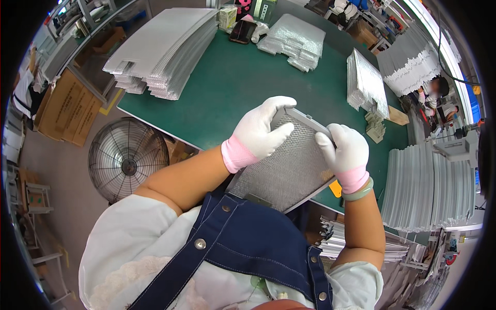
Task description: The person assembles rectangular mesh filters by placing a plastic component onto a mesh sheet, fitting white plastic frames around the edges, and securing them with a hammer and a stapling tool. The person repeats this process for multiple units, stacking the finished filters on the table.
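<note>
A rectangular metal mesh filter panel (284, 165) with a grey metal frame is tilted between my body and the table edge. My left hand (261, 129), in a white glove with a pink cuff, is closed on its far left corner. At the far right corner, my right hand (345, 150) grips the frame strip (306, 119), with the thumb over the mesh side. The fingers behind the frame are partly hidden. A yellow tool or handle (336, 188) lies on the table beside the panel's right edge.
The green table (232, 88) bears stacked mesh sheets (160, 46) at left, silvery mesh pieces (294, 41) at the back and more (367, 82) at right. A phone (243, 32) lies at the back. Stacked frame strips (429, 188) stand at right; a floor fan (128, 160) stands at left.
</note>
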A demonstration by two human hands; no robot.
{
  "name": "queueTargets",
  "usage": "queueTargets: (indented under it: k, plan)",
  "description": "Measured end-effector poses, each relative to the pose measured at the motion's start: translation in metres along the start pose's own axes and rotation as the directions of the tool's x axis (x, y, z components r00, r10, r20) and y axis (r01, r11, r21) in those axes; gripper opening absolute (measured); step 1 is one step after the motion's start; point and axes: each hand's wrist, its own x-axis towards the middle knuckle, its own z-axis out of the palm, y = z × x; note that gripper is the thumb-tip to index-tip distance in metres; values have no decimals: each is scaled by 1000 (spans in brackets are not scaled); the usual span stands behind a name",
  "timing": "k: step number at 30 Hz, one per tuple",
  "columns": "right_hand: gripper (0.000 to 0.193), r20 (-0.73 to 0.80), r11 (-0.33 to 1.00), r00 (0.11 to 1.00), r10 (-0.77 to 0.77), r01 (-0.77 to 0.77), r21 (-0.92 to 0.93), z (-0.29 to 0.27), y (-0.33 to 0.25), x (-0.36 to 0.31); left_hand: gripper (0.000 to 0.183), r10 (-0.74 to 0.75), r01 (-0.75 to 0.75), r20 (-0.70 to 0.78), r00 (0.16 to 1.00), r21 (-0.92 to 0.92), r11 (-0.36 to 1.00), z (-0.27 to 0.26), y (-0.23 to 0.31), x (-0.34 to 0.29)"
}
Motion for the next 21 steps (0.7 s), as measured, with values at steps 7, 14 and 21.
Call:
queueTargets:
  k: [7, 14, 21]
  plan:
    - [34, 32, 992, 999, 22, -18, -129, -1, -8, 4, 82, 207, -177, -60, 977, 325, 929, -3, -7, -13]
    - [20, -249, 982, 964, 98, -53, 180, -52, -13, -26, 63, 362, -355, 57, 931, 378, 855, 4, 56, -12]
    - [30, -413, 567, 675, 612, -10, 824, -30, -19, -102, 46, 833, -874, 414, 366, 461, 154, 25, 181, 66]
